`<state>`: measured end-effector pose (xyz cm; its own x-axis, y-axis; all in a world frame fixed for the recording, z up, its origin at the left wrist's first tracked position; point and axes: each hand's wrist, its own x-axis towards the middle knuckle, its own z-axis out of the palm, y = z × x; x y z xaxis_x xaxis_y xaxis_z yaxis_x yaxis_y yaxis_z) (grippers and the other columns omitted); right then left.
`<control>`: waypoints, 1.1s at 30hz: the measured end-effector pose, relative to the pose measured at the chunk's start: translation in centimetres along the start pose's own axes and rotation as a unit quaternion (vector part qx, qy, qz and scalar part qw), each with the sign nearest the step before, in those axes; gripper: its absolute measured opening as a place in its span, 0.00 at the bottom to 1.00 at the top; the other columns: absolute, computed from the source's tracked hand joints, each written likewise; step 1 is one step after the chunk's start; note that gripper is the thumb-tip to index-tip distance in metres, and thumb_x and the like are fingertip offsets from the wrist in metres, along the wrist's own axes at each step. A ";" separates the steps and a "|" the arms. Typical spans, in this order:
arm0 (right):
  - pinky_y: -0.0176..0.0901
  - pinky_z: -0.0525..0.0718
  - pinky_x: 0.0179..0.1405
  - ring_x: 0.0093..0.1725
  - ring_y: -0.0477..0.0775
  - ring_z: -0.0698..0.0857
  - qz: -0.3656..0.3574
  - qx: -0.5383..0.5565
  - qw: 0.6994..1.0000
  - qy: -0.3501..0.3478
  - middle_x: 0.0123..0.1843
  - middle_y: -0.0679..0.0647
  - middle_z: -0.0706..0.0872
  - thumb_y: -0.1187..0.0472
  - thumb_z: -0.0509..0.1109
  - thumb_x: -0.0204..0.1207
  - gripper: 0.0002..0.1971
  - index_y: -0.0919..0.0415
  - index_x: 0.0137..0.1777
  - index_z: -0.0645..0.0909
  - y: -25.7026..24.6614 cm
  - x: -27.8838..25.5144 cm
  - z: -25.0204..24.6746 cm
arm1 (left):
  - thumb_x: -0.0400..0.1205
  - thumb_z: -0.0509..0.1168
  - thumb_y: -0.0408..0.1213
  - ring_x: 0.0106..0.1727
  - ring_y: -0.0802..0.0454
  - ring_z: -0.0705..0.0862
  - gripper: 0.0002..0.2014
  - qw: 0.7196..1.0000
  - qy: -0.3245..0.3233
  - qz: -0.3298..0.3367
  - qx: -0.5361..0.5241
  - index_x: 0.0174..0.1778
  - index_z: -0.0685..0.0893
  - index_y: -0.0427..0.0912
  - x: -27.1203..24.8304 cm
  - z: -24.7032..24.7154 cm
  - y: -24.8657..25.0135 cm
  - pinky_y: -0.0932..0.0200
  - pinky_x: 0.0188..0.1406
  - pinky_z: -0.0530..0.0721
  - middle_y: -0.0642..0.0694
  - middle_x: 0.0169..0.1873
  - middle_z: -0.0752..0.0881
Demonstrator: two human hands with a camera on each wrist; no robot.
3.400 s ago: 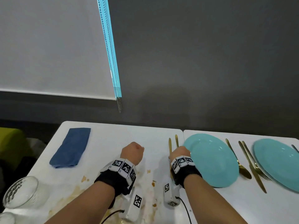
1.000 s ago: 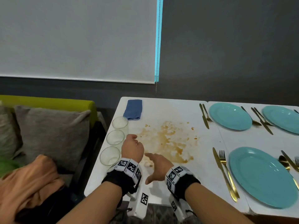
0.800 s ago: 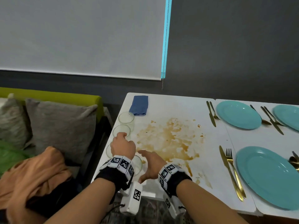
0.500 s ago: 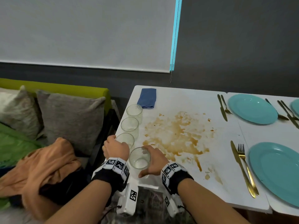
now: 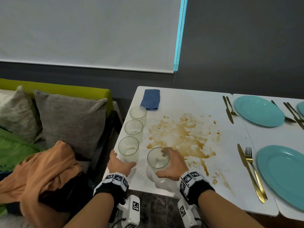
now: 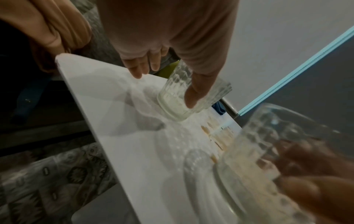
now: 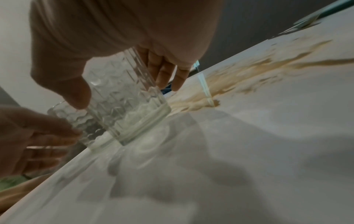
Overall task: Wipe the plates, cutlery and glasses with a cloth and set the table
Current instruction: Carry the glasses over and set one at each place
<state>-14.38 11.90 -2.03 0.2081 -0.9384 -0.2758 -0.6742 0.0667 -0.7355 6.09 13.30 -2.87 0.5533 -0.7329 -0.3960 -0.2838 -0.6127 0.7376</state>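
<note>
My right hand (image 5: 162,163) grips a clear patterned glass (image 5: 157,157) and holds it slightly tilted, just above the white table (image 5: 189,102) near its front left corner. In the right wrist view my thumb and fingers wrap the glass (image 7: 130,109). My left hand (image 5: 121,160) lies open at the table's left edge, thumb and fingers on either side of the nearest glass (image 5: 128,146) of a row of three. In the left wrist view that glass (image 6: 172,104) stands between my thumb and fingers. A folded blue cloth (image 5: 151,99) lies at the far left corner.
A brown spill stain (image 5: 184,137) covers the table's middle. To the right are teal plates (image 5: 259,111) (image 5: 283,175) with a gold knife and fork (image 5: 250,171) beside them. A sofa with grey cushions (image 5: 70,119) and an orange garment (image 5: 44,170) is to the left.
My right hand took hold of a glass and has carried it a little right, away from the row. My left hand has loosened from a curl beside the nearest row glass to open.
</note>
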 end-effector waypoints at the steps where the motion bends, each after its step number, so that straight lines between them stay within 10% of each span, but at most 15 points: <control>1: 0.36 0.76 0.54 0.56 0.49 0.75 0.005 0.001 1.000 0.010 0.58 0.50 0.72 0.55 0.82 0.52 0.42 0.51 0.69 0.68 0.2 0.0 -0.5 | 0.65 0.80 0.33 0.78 0.41 0.63 0.54 1.000 -0.001 0.006 -0.009 0.82 0.54 0.42 0.2 0.2 0.0 0.40 0.76 0.67 0.46 0.76 0.70; 15: 0.32 0.74 0.50 0.55 0.44 0.77 0.020 0.034 0.996 0.085 0.63 0.51 0.79 0.58 0.84 0.54 0.42 0.57 0.70 0.70 0.9 0.2 -6.1 | 0.62 0.81 0.44 0.67 0.37 0.68 0.41 0.997 0.045 0.055 0.015 0.71 0.74 0.46 -0.1 2.8 0.9 0.45 0.66 0.72 0.43 0.63 0.80; 23: 0.33 0.74 0.52 0.57 0.46 0.78 0.057 0.064 0.986 0.146 0.58 0.47 0.79 0.61 0.83 0.55 0.40 0.57 0.69 0.70 2.6 -1.8 -11.3 | 0.41 0.61 0.64 0.65 0.43 0.70 0.54 0.981 -0.053 0.183 0.045 0.68 0.75 0.46 -5.6 6.3 5.9 0.52 0.69 0.69 0.46 0.62 0.78; 33: 0.35 0.74 0.55 0.57 0.51 0.79 0.117 0.107 0.953 0.257 0.60 0.53 0.81 0.62 0.84 0.56 0.39 0.58 0.68 0.72 9.5 -2.9 -23.0 | 0.43 0.61 0.64 0.67 0.42 0.67 0.54 0.952 -0.139 0.264 0.067 0.70 0.73 0.48 -9.9 16.8 17.2 0.54 0.66 0.70 0.46 0.63 0.77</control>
<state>-37.75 7.43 6.00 -0.3418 -0.9278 -0.1493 -0.4885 0.3112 -0.8152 -17.44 4.99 4.55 0.0829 -0.9877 -0.1324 -0.5727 -0.1560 0.8048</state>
